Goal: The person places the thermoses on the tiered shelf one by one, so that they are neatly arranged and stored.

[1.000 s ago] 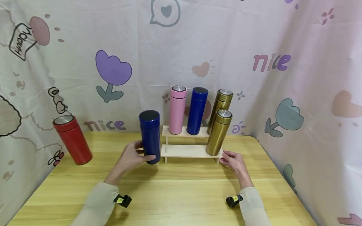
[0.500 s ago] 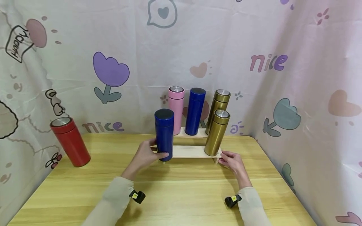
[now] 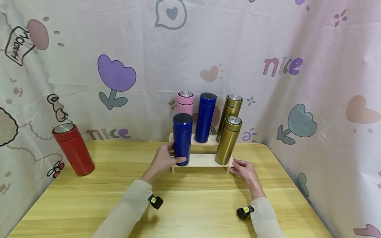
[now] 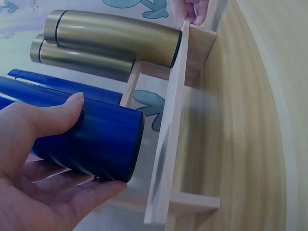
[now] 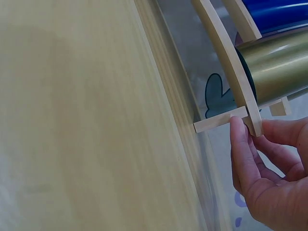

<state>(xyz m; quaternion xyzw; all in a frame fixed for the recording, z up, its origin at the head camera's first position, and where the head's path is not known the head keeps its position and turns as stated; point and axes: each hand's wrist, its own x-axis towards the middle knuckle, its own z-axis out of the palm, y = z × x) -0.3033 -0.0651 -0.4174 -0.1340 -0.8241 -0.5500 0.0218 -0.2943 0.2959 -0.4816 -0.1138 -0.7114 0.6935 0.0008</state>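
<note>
My left hand [image 3: 164, 160] grips a blue thermos [image 3: 182, 140] low on its body, thumb across the front. In the left wrist view the base of this thermos [image 4: 103, 139] hangs a small gap above the front step of the wooden two-step rack [image 3: 203, 160]. At the rack's right end my right hand [image 3: 244, 170] pinches the edge of the front step, as the right wrist view shows with the thumb and fingers [image 5: 245, 159] around the board end. A gold thermos [image 3: 228, 140] stands upright on that step, close to my right hand.
On the rear step stand a pink thermos [image 3: 185, 102], partly hidden behind the held one, another blue thermos [image 3: 205, 117] and a second gold thermos [image 3: 231, 105]. A red thermos [image 3: 74, 150] stands on the table [image 3: 190, 208] at the left. A patterned curtain [image 3: 143, 59] hangs behind.
My left hand has carried the blue thermos right, from beside the rack's left end to over the left part of the front step. The right hand keeps its place on the rack.
</note>
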